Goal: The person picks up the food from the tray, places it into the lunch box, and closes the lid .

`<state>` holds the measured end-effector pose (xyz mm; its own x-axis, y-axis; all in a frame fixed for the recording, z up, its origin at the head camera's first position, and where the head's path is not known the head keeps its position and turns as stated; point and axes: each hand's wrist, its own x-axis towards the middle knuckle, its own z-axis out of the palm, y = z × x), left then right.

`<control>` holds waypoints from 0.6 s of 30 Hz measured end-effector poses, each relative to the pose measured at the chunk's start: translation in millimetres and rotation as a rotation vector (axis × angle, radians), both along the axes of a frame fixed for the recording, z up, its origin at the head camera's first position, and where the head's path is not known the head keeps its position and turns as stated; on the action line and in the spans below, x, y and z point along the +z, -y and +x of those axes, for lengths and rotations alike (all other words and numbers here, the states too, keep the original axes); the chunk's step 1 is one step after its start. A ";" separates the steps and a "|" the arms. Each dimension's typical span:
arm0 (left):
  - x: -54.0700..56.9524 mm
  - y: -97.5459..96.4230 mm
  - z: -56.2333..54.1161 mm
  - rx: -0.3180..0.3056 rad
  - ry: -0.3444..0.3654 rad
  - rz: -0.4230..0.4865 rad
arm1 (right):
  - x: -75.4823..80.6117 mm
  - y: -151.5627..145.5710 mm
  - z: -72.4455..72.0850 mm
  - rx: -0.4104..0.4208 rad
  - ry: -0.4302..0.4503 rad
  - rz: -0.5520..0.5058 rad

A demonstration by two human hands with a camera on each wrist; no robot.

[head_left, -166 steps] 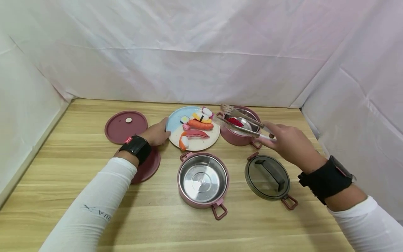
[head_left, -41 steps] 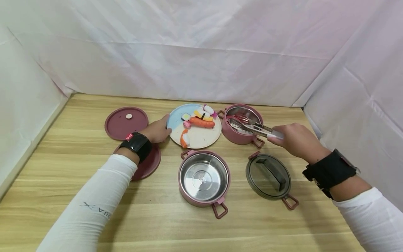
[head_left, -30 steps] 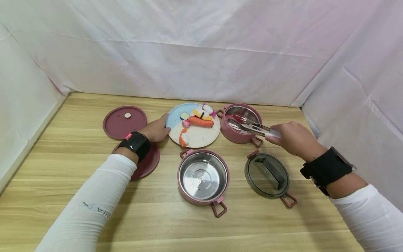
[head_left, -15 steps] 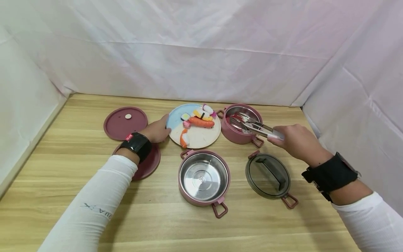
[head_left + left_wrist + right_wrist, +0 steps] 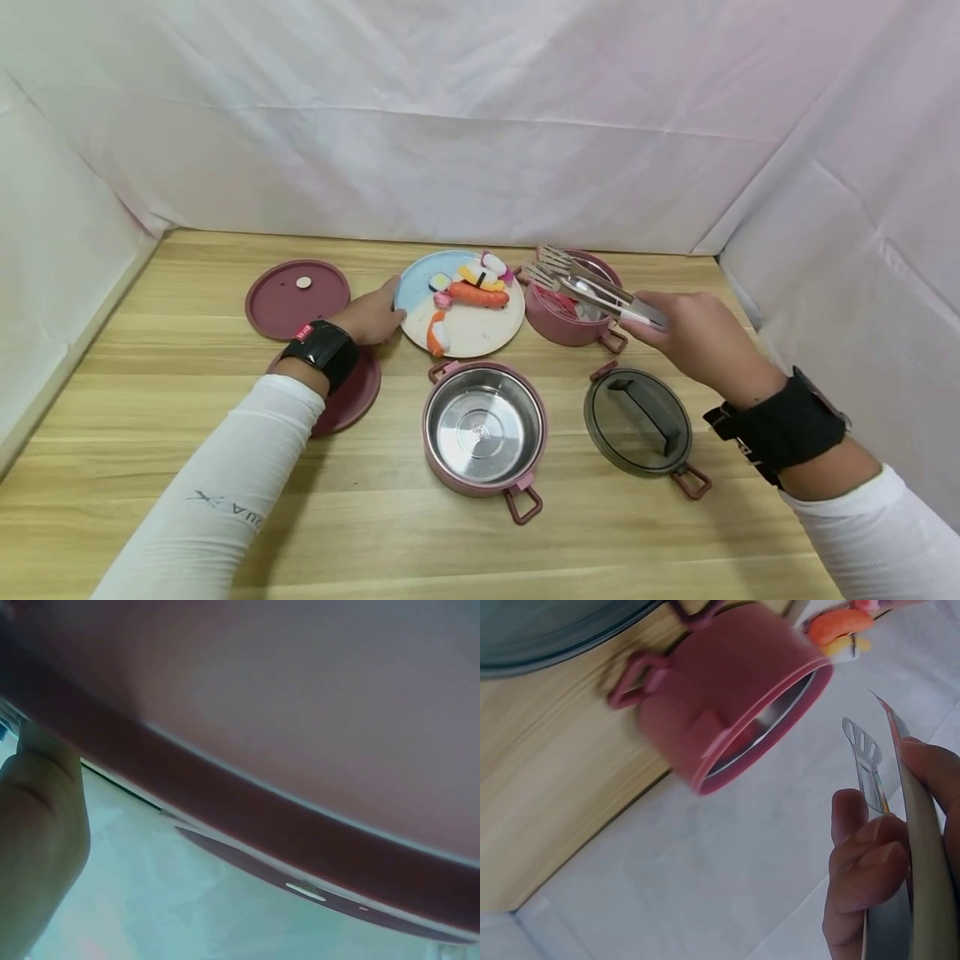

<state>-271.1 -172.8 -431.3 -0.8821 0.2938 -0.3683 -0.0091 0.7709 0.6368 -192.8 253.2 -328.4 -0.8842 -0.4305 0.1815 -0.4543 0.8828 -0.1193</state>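
My right hand [image 5: 693,337] grips metal tongs [image 5: 600,296] over the rear maroon pot [image 5: 566,332]. The tong tips stand apart above its left rim, with nothing between them; in the right wrist view the tongs [image 5: 866,750] are also parted. Red food pieces [image 5: 558,304] lie in that pot. My left hand [image 5: 372,314] pinches the left rim of a blue and cream plate [image 5: 480,333]. The plate bears a toy sausage [image 5: 477,295], an orange-and-white sushi piece [image 5: 438,333] and several other toy sushi pieces towards the back.
A second maroon pot [image 5: 429,450] stands in front with nothing in it. Right of it lies a dark see-through lid [image 5: 622,429] with a handle. Two round maroon discs [image 5: 281,304] lie at left, one partly under my left wrist. White cloth [image 5: 480,167] walls the table.
The red slice seen on the plate earlier is gone from it, and the rear pot holds more red. The tongs went down into that pot, then rose with spread tips. My left hand stayed put.
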 end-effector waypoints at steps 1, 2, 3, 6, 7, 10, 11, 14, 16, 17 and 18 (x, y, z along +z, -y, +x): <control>0.8 -0.2 0.1 -0.002 0.000 -0.001 | -0.1 3.9 -0.4 0.011 -0.004 0.000; 1.6 -0.4 0.2 -0.003 0.001 -0.001 | -0.5 7.7 -1.2 0.021 -0.011 0.004; 2.1 -0.4 0.0 -0.004 0.000 -0.001 | -0.8 11.5 -2.3 0.028 -0.014 0.009; 3.3 0.0 -0.5 -0.005 -0.005 0.002 | -2.9 22.6 -7.1 0.043 -0.012 0.020; 3.7 0.4 -0.8 -0.004 -0.008 0.002 | -3.7 26.2 -9.0 0.043 -0.007 0.023; 4.6 0.9 -1.1 0.003 -0.008 0.002 | -7.1 36.2 -14.8 0.051 0.009 0.038; 4.8 0.8 -1.2 0.003 -0.007 0.002 | -8.1 39.1 -16.4 0.052 0.013 0.042; 4.9 0.2 -0.4 0.001 -0.005 0.010 | -10.8 47.0 -21.3 0.053 0.023 0.059; 4.9 0.4 0.3 0.002 -0.006 0.013 | -12.5 52.2 -24.8 0.049 0.037 0.064; 5.1 0.7 0.9 0.004 -0.007 0.014 | -13.4 54.8 -26.9 0.049 0.048 0.067; 4.9 1.1 1.4 0.006 -0.004 0.015 | -14.6 56.9 -29.0 0.049 0.056 0.072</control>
<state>-269.7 -173.9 -426.3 -0.8854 0.2939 -0.3601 -0.0110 0.7613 0.6483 -221.8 196.3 -343.1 -0.8694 -0.4839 0.0998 -0.4919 0.8667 -0.0830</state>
